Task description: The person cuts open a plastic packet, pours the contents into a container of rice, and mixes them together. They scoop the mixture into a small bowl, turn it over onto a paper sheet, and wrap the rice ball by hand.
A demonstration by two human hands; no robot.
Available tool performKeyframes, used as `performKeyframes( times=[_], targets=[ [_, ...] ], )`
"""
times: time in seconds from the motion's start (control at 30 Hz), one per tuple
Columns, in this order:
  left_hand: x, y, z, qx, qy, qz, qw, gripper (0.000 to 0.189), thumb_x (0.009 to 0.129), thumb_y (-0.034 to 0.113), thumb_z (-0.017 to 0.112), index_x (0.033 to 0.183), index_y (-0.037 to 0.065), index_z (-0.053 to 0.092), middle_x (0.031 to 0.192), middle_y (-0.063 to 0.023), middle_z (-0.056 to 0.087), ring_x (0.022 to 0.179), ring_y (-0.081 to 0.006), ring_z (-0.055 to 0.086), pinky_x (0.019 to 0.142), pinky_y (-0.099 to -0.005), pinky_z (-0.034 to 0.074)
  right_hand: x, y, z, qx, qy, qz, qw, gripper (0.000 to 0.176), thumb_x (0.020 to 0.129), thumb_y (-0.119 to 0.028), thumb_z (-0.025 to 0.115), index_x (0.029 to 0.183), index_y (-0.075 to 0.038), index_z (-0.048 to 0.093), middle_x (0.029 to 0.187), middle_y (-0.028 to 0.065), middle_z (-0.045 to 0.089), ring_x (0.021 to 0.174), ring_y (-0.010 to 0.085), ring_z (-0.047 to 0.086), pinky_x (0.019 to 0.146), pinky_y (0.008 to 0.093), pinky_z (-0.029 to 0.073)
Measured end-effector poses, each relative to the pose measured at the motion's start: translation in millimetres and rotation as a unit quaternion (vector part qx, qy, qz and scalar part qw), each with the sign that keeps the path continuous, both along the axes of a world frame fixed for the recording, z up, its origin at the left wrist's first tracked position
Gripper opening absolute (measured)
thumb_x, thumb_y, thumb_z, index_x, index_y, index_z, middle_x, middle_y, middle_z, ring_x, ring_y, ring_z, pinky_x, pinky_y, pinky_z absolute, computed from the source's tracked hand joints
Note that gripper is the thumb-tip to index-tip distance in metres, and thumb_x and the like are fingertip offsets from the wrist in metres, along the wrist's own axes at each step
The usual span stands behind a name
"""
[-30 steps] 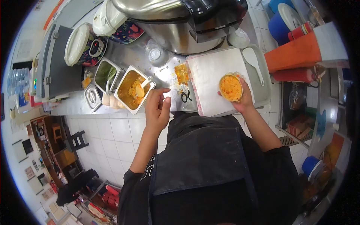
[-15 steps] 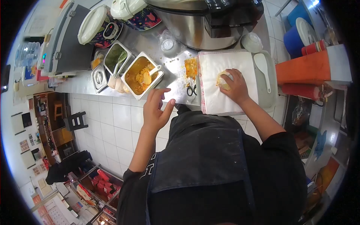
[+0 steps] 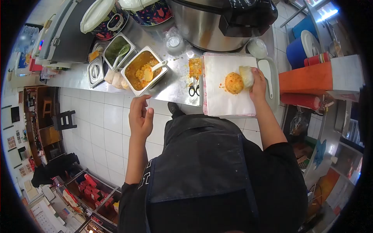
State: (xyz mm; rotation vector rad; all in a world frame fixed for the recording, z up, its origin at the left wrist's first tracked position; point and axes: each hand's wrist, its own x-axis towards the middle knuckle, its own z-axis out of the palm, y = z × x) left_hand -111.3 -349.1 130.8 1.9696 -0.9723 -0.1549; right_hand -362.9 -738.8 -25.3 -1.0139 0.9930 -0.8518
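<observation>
An orange-tinted mound of rice (image 3: 234, 83) sits on a stack of white wrapping paper (image 3: 221, 103), with a few loose grains at its left. Just right of the mound, my right hand (image 3: 257, 83) is closed around a pale, translucent small bowl (image 3: 245, 76), tipped on its side. My left hand (image 3: 140, 116) hangs before the counter edge with fingers apart, holding nothing. Nearest to it is a steel pan (image 3: 129, 77) of orange-yellow food with a white spoon (image 3: 149, 73) in it.
Scissors (image 3: 193, 91) lie left of the paper, below an orange food patch (image 3: 195, 66). A white rice paddle (image 3: 266, 75) rests on the grey tray (image 3: 275, 99). A large steel cooker (image 3: 206, 31) stands behind. Another pan (image 3: 120, 46) holds green food.
My right hand has lifted the small bowl off and moved it right, uncovering the rice mound. My left hand has shifted left and down, away from the pan.
</observation>
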Motion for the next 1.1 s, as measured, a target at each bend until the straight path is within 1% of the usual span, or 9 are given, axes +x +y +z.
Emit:
performKeyframes(
  times=[0.23,0.33,0.4,0.47,0.63,0.8,0.9,1.03,1.1],
  targets=[
    [9,18,15,0.048,-0.027,0.051,0.997,0.049,0.105,0.045,0.053,0.121,0.001,0.064,0.088,-0.0021,0.046,0.075,-0.0115,0.044,0.065,-0.0262,0.034,-4,-24,40,0.108,-0.160,-0.086,0.977,0.036,0.103,-0.035,0.061,0.126,-0.007,0.061,0.123,0.0072,0.067,0.117,0.0228,0.066,0.102,0.0383,0.053],
    [16,26,11,0.024,-0.026,0.056,0.998,0.047,0.106,0.043,0.052,0.121,0.001,0.064,0.089,-0.0019,0.047,0.075,-0.0107,0.043,0.066,-0.0253,0.034,23,0,64,0.099,-0.158,0.031,0.982,0.040,0.103,-0.038,0.061,0.128,-0.007,0.060,0.123,0.0075,0.067,0.117,0.0223,0.066,0.101,0.0401,0.054],
    [17,21,5,-0.002,-0.007,0.050,0.999,0.044,0.107,0.041,0.051,0.122,0.001,0.064,0.090,-0.0018,0.048,0.075,-0.0102,0.042,0.067,-0.0245,0.034,60,34,90,0.158,-0.036,0.126,0.979,0.039,0.102,-0.035,0.063,0.131,-0.009,0.059,0.126,0.0085,0.065,0.114,0.0220,0.067,0.095,0.0394,0.057],
    [12,7,3,-0.020,0.030,0.025,0.999,0.043,0.107,0.039,0.051,0.123,0.001,0.064,0.092,-0.0012,0.048,0.075,-0.0097,0.042,0.068,-0.0241,0.035,97,60,84,0.282,-0.076,0.257,0.921,0.041,0.101,-0.039,0.065,0.129,-0.009,0.060,0.123,0.0090,0.067,0.111,0.0216,0.067,0.093,0.0389,0.058],
    [4,-28,-26,-0.012,0.126,-0.025,0.992,0.025,0.103,0.019,0.060,0.122,0.004,0.066,0.092,-0.0013,0.052,0.071,-0.0087,0.044,0.065,-0.0246,0.038,176,111,50,0.412,-0.214,0.291,0.837,0.052,0.108,-0.047,0.045,0.143,-0.010,0.052,0.140,0.0128,0.059,0.127,0.0284,0.060,0.111,0.0500,0.047],
    [-6,-48,-45,0.061,0.235,-0.070,0.968,0.027,0.103,0.021,0.063,0.124,0.005,0.066,0.097,-0.0008,0.056,0.069,-0.0062,0.046,0.063,-0.0235,0.041,180,129,51,0.525,-0.016,0.198,0.827,0.057,0.108,-0.044,0.047,0.150,-0.006,0.039,0.149,0.0215,0.047,0.133,0.0371,0.054,0.115,0.0505,0.044],
    [-15,-55,-49,0.122,0.256,-0.115,0.952,0.028,0.102,0.022,0.066,0.125,0.005,0.066,0.099,-0.0023,0.060,0.073,-0.0077,0.054,0.066,-0.0240,0.046,122,123,79,0.475,-0.034,0.279,0.834,0.056,0.107,-0.040,0.052,0.149,-0.004,0.040,0.139,0.0228,0.053,0.120,0.0349,0.062,0.105,0.0460,0.053],
    [-25,-71,-61,0.176,0.189,-0.185,0.948,0.030,0.098,0.025,0.070,0.122,0.008,0.069,0.102,-0.0071,0.065,0.077,-0.0157,0.062,0.070,-0.0286,0.052,10,74,103,0.108,0.090,0.475,0.868,0.044,0.102,-0.032,0.064,0.137,-0.006,0.057,0.124,0.0156,0.063,0.082,0.0188,0.067,0.078,0.0352,0.059],
    [-34,-91,-52,0.214,0.131,-0.240,0.938,0.030,0.097,0.027,0.071,0.121,0.009,0.070,0.106,-0.0090,0.066,0.081,-0.0187,0.065,0.072,-0.0303,0.053,-41,56,101,-0.184,0.304,0.486,0.798,0.040,0.095,-0.031,0.073,0.129,-0.011,0.067,0.133,0.0131,0.063,0.109,0.0251,0.068,0.091,0.0411,0.056]
  ],
)
